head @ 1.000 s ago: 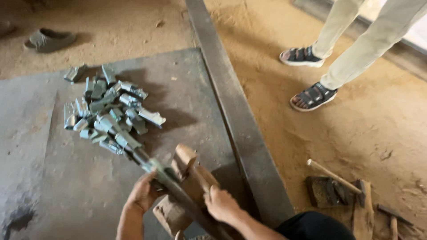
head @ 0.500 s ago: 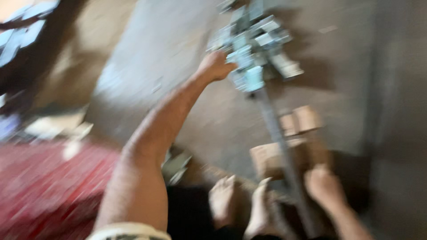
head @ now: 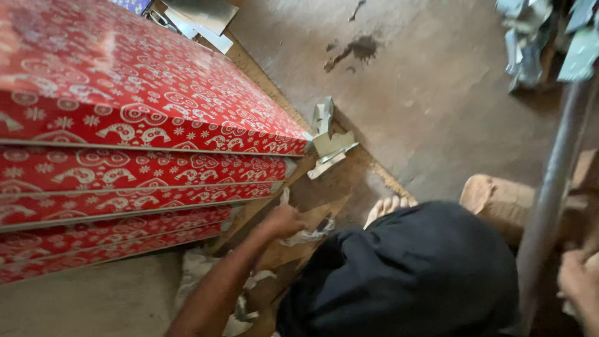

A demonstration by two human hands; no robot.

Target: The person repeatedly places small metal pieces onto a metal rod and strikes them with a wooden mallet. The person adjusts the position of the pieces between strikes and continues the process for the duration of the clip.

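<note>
Metal scrap: small pale piece, lower centre, beside the red patterned sheets
Left hand: fingers closed, pinching the scrap
Right hand: lower right edge, near the metal rod; grip unclear

right hand cut off at frame edge, grip unclear, metal pieces blurred, cropped above

Soft, dim daylight, seemingly from above; the red patterned boards look brightest. Motion blur smears the metal pieces and the frame's edges.
</note>
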